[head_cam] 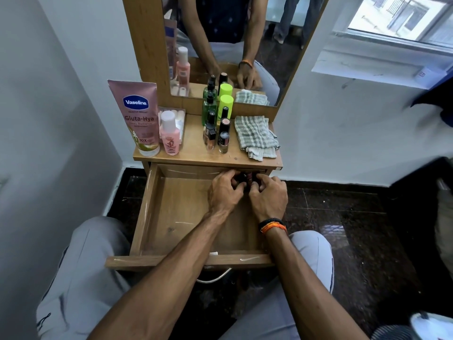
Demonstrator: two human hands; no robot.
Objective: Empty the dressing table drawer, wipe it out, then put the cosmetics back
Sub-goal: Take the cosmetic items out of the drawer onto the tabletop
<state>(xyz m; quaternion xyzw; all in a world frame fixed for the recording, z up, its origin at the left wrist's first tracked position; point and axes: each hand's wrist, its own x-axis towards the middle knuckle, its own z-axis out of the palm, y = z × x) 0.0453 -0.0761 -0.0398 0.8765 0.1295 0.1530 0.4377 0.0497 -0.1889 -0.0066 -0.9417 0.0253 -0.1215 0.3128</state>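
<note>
— What sort of place is this?

— A home, most likely a bedroom corner. At frame centre a small wooden dressing table [196, 153] stands against white walls, with a wood-framed mirror [228, 45] rising from its back edge.

— What else says home?

— The toiletries on top: a pink Vaseline tube [137, 114] at the left, a small pink bottle [169, 134] beside it, a cluster of green bottles [213, 104] and nail polishes [223, 141] in the middle, a checked cloth [255, 136] to the right.

— And around it?

— A drawer [171, 217] pulled open below, dark polished floor tiles [355, 229] at the right, a window [402, 18] in the upper right corner.
</note>
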